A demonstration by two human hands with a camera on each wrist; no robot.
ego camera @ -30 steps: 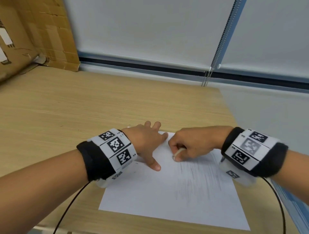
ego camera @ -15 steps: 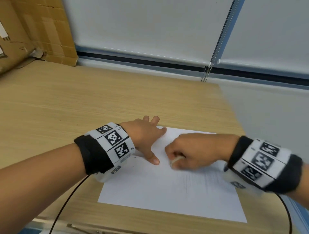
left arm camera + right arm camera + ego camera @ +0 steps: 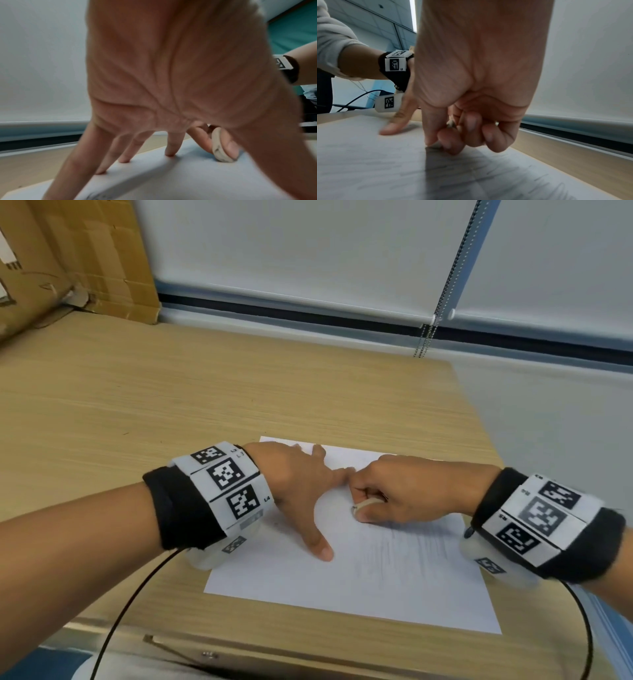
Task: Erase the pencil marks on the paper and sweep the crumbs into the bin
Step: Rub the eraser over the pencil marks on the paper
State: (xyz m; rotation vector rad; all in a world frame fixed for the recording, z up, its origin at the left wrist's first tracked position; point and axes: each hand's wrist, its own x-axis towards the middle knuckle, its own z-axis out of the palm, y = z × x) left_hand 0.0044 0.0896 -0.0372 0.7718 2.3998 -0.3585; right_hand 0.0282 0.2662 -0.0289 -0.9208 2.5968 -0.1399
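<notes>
Head view: left wristband point(image 3: 224, 484) tags read "L4".

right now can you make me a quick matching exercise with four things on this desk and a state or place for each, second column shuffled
Column one:
1. left hand
2. right hand
3. white sheet of paper
4. brown cardboard box

Column two:
a. leaning at the far left
b. lying flat, faint pencil marks on it
c. pinching a beige rounded eraser
d. spread fingers pressing the sheet down

Pairs: 1-d, 2-c, 3-b, 4-a
</notes>
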